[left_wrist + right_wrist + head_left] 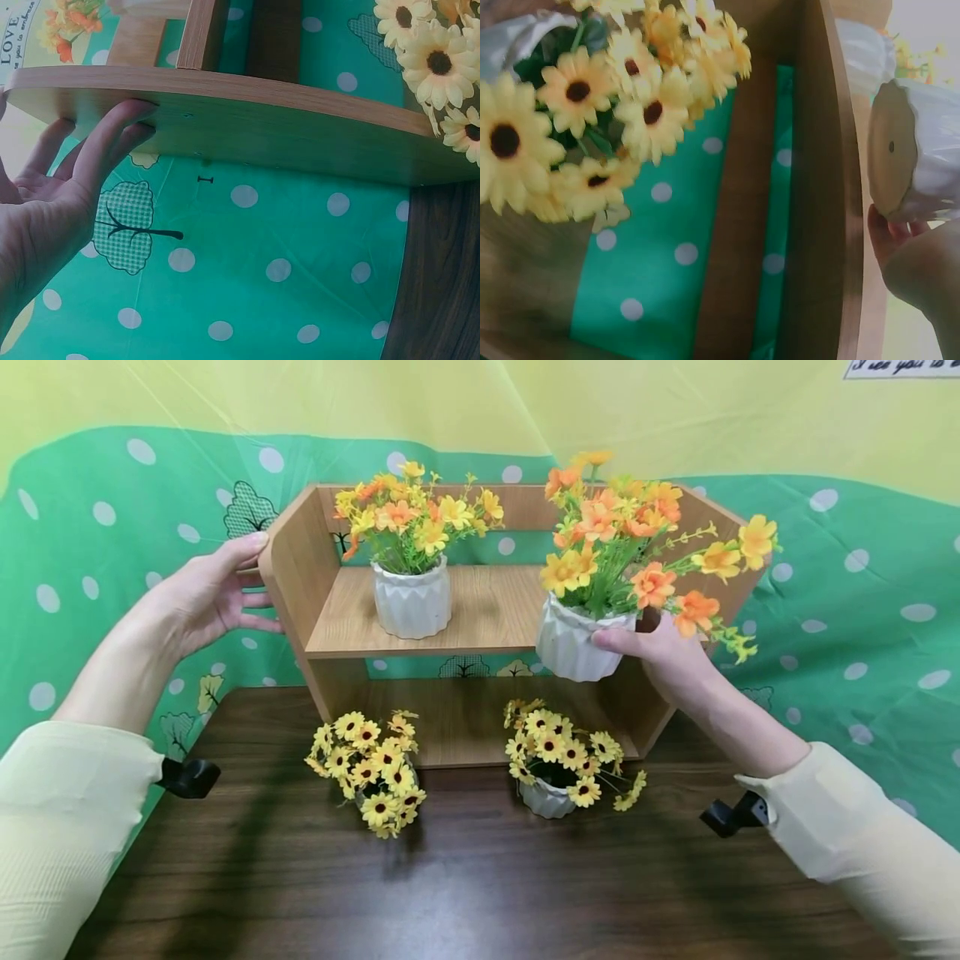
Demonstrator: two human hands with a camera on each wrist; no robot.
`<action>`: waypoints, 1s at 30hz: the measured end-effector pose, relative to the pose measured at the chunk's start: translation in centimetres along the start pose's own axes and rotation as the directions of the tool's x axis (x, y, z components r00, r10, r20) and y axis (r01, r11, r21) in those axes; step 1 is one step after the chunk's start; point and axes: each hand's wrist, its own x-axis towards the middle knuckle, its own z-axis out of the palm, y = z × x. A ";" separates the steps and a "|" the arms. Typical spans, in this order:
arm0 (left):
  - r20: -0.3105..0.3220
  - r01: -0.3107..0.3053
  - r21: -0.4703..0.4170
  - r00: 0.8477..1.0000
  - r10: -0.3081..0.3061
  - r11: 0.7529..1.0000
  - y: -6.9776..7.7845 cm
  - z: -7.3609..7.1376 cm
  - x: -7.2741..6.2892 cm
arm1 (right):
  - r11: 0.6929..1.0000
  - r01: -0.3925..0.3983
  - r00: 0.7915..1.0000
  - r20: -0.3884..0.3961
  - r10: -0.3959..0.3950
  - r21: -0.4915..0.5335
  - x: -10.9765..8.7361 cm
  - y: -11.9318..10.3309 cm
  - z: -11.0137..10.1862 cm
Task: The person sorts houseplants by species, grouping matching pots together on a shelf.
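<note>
My right hand [663, 652] grips a white fluted pot [573, 642] of orange and yellow flowers, thumb on its near side. This pot overlaps the right part of the upper shelf board in the head view; the right wrist view shows its underside [892, 150]. My left hand [217, 589] touches the outside of the wooden shelf's left side panel [288, 577], fingertips against the wood in the left wrist view. A similar white pot [412, 600] with orange and yellow flowers stands on the left of the upper board.
Two pots of yellow, dark-centred flowers stand before the shelf: a left bunch [371, 772] and a right one in a white pot [547, 799]. The dark wooden table [450, 893] carries everything. Behind hangs a green and yellow dotted cloth [97, 560].
</note>
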 end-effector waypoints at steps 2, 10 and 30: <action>-0.001 0.002 0.003 1.000 -0.002 1.000 0.0 0.0 0.0 | 1.000 0.008 1.000 -0.017 -0.008 0.000 0.6 0.0 -0.4; -0.005 0.002 -0.001 1.000 -0.002 1.000 -0.1 0.0 -0.1 | 0.996 0.058 0.997 -0.054 -0.055 0.065 3.0 0.3 -2.0; 0.009 -0.009 -0.010 1.000 0.009 1.000 -0.1 -0.2 0.1 | 0.897 -0.211 0.966 -0.223 0.130 -0.390 5.4 1.1 -3.1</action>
